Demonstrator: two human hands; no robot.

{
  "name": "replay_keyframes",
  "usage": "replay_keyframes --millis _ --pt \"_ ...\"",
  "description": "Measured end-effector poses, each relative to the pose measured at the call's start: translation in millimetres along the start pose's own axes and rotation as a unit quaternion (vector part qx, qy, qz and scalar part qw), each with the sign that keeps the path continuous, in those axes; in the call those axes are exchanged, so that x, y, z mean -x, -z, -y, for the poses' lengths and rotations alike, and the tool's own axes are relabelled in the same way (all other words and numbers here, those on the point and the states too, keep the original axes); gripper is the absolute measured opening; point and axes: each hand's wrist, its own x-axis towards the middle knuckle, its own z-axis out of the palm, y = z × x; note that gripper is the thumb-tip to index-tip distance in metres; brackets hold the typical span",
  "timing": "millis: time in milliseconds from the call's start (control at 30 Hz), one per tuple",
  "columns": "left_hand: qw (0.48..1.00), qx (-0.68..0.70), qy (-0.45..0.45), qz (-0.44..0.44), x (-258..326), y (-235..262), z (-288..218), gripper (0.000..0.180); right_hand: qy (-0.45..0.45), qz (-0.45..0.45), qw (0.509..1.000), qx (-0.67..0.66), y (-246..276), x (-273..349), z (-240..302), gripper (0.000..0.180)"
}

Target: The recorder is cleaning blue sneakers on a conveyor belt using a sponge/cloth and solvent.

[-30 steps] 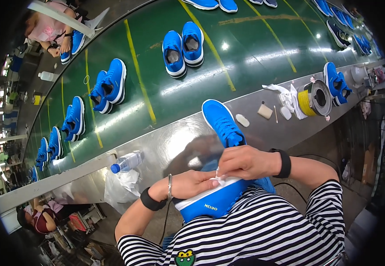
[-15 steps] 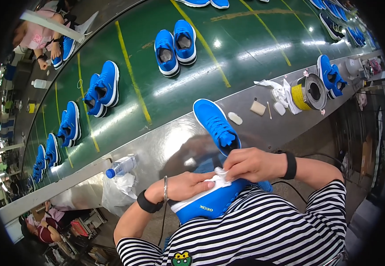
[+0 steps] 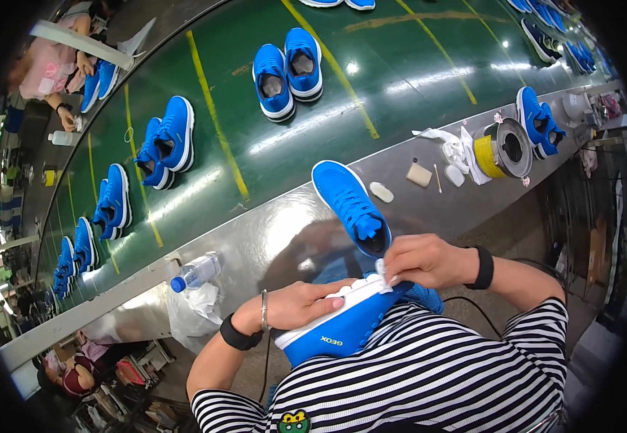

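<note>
A blue sneaker with a white sole lies on its side against my striped shirt. My left hand grips it by the sole near the heel, thumb along the white edge. Pinched in my right hand is a small white cloth, touching the sole toward the toe end. Just beyond, another blue sneaker stands upright on the metal ledge, its heel close to my right fingers.
Blue sneaker pairs stand on the green conveyor. Along the ledge are a bottle, an eraser-like block, a cotton swab, a tin and another pair. A co-worker handles shoes across the belt.
My right hand has slid the cloth right along the sole toward the toe, uncovering more of the white edge. My left hand keeps its hold. The co-worker's arms have shifted.
</note>
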Motion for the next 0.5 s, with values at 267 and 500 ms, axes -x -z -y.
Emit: replay_keyframes --millis 267,500 --pt "0.995 0.102 0.007 -0.019 1.8 -2.3 16.4 0.054 -0.063 -0.007 0.998 0.021 16.2 -4.3 -0.3 0.006" --pt "0.997 0.072 -0.027 -0.019 -1.0 1.5 12.1 0.054 -0.094 0.036 0.994 -0.049 31.6 -17.7 16.2 0.012"
